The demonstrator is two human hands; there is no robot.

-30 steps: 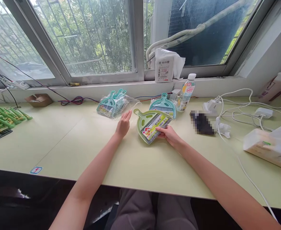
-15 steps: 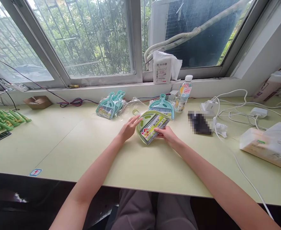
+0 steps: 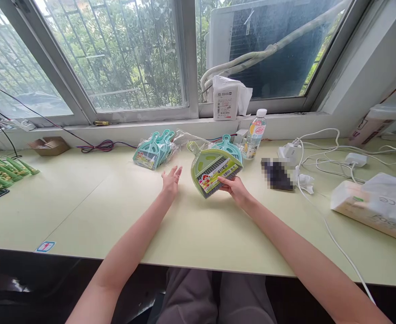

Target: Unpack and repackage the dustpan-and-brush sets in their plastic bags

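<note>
My right hand [image 3: 234, 188] grips the lower edge of a green mini dustpan and brush set [image 3: 213, 170], tilted up off the pale green table [image 3: 117, 211]. Just to its left, my left hand [image 3: 171, 181] hovers open with fingers spread, holding nothing. Behind the green set lies a teal dustpan set [image 3: 230, 146] with a clear plastic wrapper [image 3: 187, 137] beside it. A bundle of teal dustpan sets [image 3: 153, 149] in plastic lies at the back, beyond my left hand.
A water bottle [image 3: 254, 133], a white packet [image 3: 225, 99] on the sill, chargers and white cables [image 3: 322, 153], and a tissue pack [image 3: 375, 206] fill the right side. Green items [image 3: 2, 168] and a small cardboard box [image 3: 48, 145] lie at the left.
My left hand reached to the green set's handle, then drew back and opened. My right hand has raised and tilted the green set upright.
</note>
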